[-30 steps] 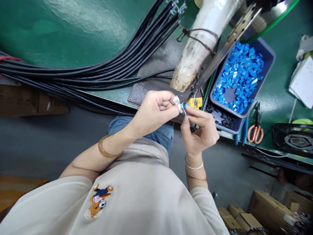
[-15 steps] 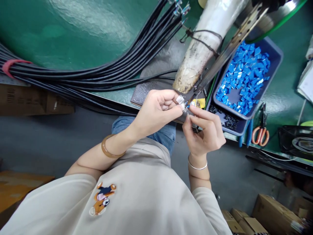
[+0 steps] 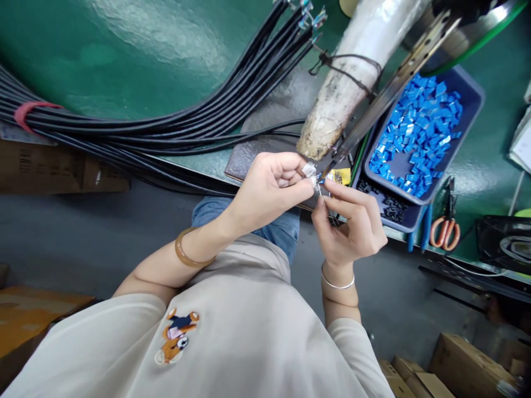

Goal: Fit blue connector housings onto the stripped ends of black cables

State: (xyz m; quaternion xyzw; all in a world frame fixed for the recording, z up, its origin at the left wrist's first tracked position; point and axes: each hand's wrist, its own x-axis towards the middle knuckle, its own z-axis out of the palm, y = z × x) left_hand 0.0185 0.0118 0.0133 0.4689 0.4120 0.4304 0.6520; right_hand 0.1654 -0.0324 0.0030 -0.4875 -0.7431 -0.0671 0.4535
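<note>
My left hand is closed in a pinch, with white coverings on its thumb and index fingertips. Between those tips and my right index finger shows a small blue connector, mostly hidden by fingers. My right hand pinches a thin pale wire between thumb and fingers, just below the connector. A slanting soldering iron on a metal arm points down to the same spot, its tip at or very near the connector. Whether it touches cannot be made out.
A wrapped white duct ends just above my hands. Black cables run leftward, bound by a red tie. At right stand a bin of blue connectors and a lower bin of small black parts, with orange-handled pliers alongside.
The whole view has shifted slightly, so everything sits a little further right. Both hands keep nearly the same pinch at the iron's tip.
</note>
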